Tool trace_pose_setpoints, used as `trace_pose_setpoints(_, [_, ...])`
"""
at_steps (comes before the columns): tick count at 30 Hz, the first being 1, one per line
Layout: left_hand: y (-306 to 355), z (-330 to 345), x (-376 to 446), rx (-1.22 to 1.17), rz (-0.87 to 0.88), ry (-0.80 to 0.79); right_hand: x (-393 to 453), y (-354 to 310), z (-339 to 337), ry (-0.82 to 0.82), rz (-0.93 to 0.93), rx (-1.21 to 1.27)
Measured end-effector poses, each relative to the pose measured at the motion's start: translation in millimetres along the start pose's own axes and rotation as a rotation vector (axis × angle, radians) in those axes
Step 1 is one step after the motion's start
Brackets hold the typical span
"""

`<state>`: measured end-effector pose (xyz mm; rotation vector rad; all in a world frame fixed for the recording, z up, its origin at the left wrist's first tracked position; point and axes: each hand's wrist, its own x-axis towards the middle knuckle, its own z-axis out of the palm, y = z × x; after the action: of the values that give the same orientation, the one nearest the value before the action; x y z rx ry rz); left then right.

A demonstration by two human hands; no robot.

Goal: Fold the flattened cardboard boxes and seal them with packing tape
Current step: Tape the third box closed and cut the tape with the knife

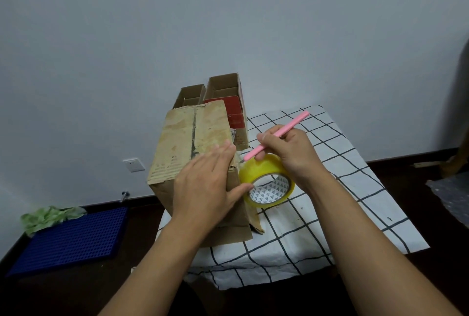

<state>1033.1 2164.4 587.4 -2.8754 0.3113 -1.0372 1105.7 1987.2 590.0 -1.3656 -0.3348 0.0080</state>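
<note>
2 hands are at work around 1 worn cardboard box (193, 143), which stands on a table under a white cloth with a black grid (317, 214). Left hand (206, 184) lies flat on the box's near right top edge, fingers straight and pressing, thumb reaching down the box's right side toward the tape roll. Right hand (286, 153), just right of the box, pinches a pink cutter (278, 135) pen-fashion; the cutter's lower tip sits at the top of the yellow packing tape roll (266, 182), close to the box's right edge. The roll stands on edge against the box's right side, the right hand's lower fingers touching it. Behind the box stand 2 open cartons: a plain brown carton (190, 96) and a red-printed carton (228, 102). Left of the box, on the dark floor, lie a blue perforated mat (73, 237) and a crumpled green cloth (48, 216).
</note>
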Motion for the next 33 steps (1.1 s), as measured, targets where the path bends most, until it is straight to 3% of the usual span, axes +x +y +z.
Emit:
trace_pose_setpoints(24, [1.3,0.0,-1.5,0.02,-0.011,0.024,4.4,6.5,1.6,0.086,-0.042,0.019])
trace_pose_setpoints(26, [1.4,0.0,-1.7,0.015,-0.009,0.023,5.9,9.0,3.5,0.117,-0.06,-0.104])
trace_pose_setpoints(30, [2.3,-0.8,-1.3,0.012,-0.011,0.012,6.1,13.6,9.3,0.144,-0.094,-0.628])
trace_pose_setpoints(33, [2.9,-2.3,-0.6,0.013,-0.013,0.003,7.4,13.1,13.3,0.129,-0.063,-0.761])
